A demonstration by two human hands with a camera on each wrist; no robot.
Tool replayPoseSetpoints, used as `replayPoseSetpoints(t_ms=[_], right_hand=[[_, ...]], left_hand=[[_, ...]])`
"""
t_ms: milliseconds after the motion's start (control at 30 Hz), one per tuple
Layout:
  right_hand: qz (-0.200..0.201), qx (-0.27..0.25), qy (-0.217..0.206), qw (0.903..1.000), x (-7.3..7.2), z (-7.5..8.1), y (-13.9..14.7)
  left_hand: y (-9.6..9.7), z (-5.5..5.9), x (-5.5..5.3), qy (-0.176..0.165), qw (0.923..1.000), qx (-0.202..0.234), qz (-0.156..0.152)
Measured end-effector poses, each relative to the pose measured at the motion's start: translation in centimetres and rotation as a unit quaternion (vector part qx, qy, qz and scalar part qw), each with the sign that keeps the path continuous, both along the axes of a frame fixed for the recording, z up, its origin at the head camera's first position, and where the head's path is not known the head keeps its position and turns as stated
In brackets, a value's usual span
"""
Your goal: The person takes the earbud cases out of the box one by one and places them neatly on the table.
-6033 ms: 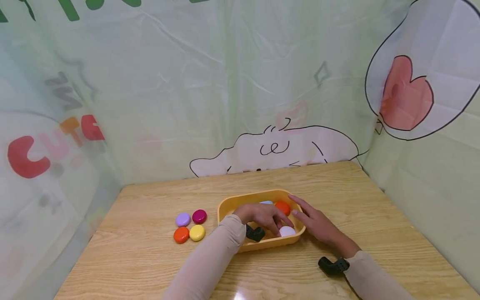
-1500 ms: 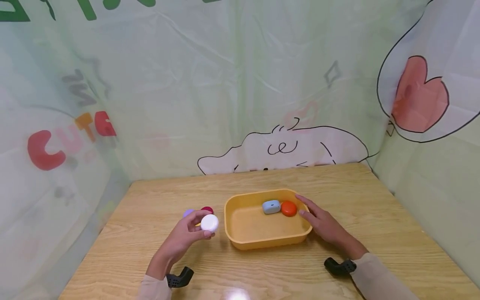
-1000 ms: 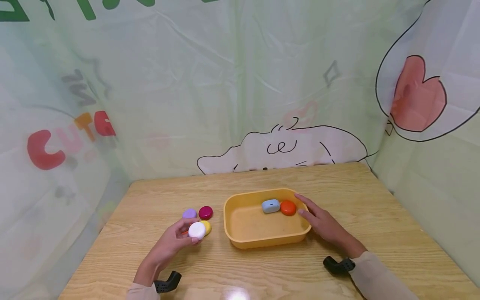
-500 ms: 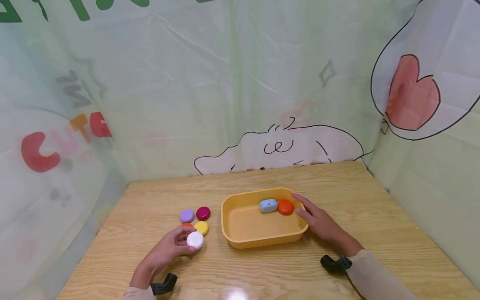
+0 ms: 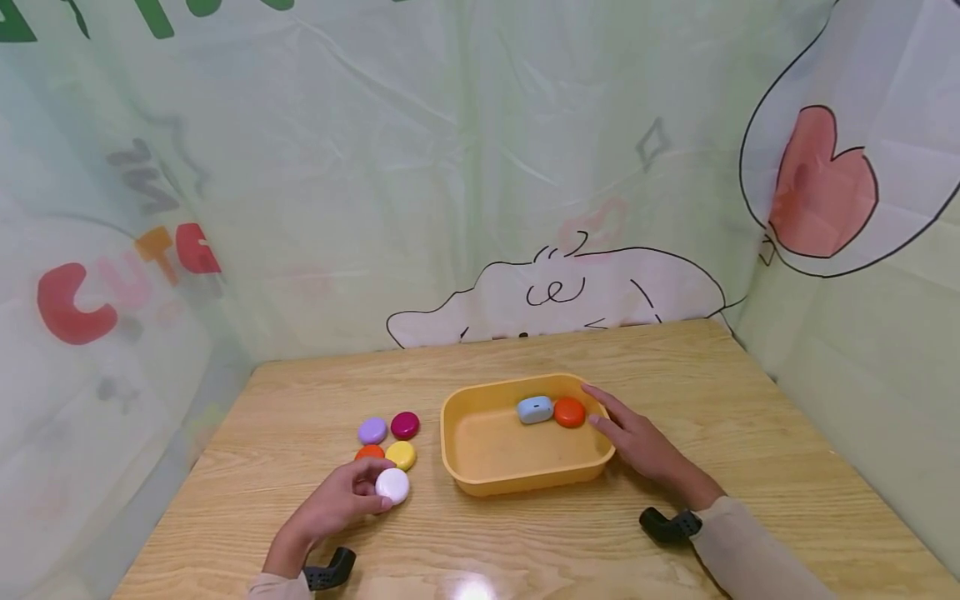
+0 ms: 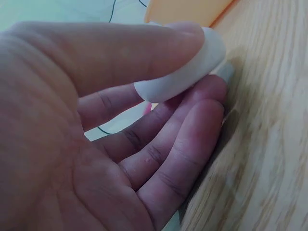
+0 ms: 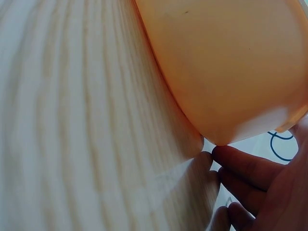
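My left hand pinches a smooth white round disc between thumb and fingers, low over the table beside the yellow disc. In the left wrist view the white disc is edge-on under the thumb, close to the wood. An orange-red disc, partly hidden by my fingers, a lilac disc and a dark magenta disc lie grouped with the yellow one. My right hand touches the right end of the yellow-orange bin with fairly straight fingers.
Inside the bin, toward its far right, lie a small light blue rounded case and another orange-red disc. The wooden table meets a printed curtain at its back edge.
My left hand has taken the white disc out of the bin, carried it left and lowered it beside the other discs. My right hand has stayed at the bin's right end.
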State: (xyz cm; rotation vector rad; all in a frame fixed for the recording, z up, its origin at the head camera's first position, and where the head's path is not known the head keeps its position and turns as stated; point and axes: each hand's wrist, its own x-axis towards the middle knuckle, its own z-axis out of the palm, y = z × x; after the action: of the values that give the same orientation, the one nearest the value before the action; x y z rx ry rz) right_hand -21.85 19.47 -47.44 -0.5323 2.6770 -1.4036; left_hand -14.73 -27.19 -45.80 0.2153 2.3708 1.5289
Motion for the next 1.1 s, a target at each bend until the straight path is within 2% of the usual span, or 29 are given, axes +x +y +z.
replayPoseSetpoints(t_ms=[333, 567, 900, 1100], right_hand=[[-0.002, 0.004, -0.001, 1.0000, -0.14, -0.24, 0.00], [-0.001, 0.002, 0.000, 1.0000, -0.16, -0.26, 0.02], [0.001, -0.006, -0.006, 1.0000, -0.20, -0.07, 0.11], [0.001, -0.001, -0.005, 1.0000, -0.22, -0.18, 0.13]], left_hand=[[0.42, 0.22, 0.24, 0.004, 0.9991, -0.038, 0.016], [0.21, 0.14, 0.16, 0.043, 0.9938, -0.101, 0.017], [-0.25, 0.04, 0.09, 0.058, 0.9905, -0.125, 0.001], [-0.44, -0.02, 0.13, 0.059, 0.9925, -0.106, -0.015]])
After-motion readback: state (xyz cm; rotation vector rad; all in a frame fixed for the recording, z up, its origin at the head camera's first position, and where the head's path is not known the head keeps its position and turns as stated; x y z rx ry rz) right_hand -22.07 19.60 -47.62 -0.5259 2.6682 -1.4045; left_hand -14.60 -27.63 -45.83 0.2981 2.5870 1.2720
